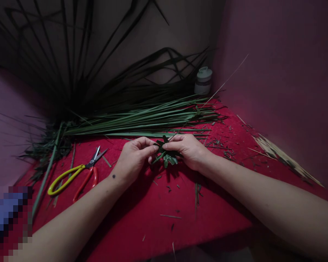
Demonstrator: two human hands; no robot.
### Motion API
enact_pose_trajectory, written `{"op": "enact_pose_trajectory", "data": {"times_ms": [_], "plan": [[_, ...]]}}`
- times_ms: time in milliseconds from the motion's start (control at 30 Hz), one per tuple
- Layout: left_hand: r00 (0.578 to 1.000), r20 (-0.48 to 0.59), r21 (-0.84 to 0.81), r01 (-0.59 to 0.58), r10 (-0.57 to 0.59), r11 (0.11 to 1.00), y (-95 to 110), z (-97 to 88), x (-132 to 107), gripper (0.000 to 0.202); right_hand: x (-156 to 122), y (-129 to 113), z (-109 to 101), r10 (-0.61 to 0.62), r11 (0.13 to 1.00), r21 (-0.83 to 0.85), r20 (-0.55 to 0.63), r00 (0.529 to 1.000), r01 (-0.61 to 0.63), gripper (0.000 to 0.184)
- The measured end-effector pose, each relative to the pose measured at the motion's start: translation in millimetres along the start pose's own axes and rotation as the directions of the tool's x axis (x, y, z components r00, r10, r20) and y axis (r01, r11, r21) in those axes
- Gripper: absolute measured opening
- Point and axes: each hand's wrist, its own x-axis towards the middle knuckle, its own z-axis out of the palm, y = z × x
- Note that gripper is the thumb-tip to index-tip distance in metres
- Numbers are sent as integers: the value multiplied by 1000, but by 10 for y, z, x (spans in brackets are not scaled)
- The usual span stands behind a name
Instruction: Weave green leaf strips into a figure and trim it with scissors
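Observation:
A small woven piece of green palm leaf (169,159), with short folded ends sticking out all round, is held just above the red cloth. My left hand (139,153) pinches its left side between thumb and fingers. On the other side, my right hand (186,148) grips it with thumb and fingertips close to the left thumb. The fingers cover part of the weave. Scissors (91,163) with one yellow and one red handle lie to the left of my left hand, blades apart.
Long green palm leaf strips (142,118) lie across the back of the red cloth (153,233). A white lidded jar (203,80) stands behind them. Thin pale sticks (287,158) lie by the right wall. Leaf scraps are scattered around, and dark fronds rise at the back left.

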Motion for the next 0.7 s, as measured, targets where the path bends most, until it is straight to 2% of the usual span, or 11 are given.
{"op": "enact_pose_trajectory", "data": {"times_ms": [267,533,700], "plan": [[998,52,-88,27,-23,996,-3,-28,16,13,2,-22,-12,30,1000,10,2,1000,-30,10],[999,-4,-102,-32,32,994,18,-47,45,27,18,-2,-40,4,999,34,13,1000,-5,12],[987,157,-34,21,-15,999,-11,-73,60,25,16,-8,-49,-4,999,45,25,1000,2,11]]}}
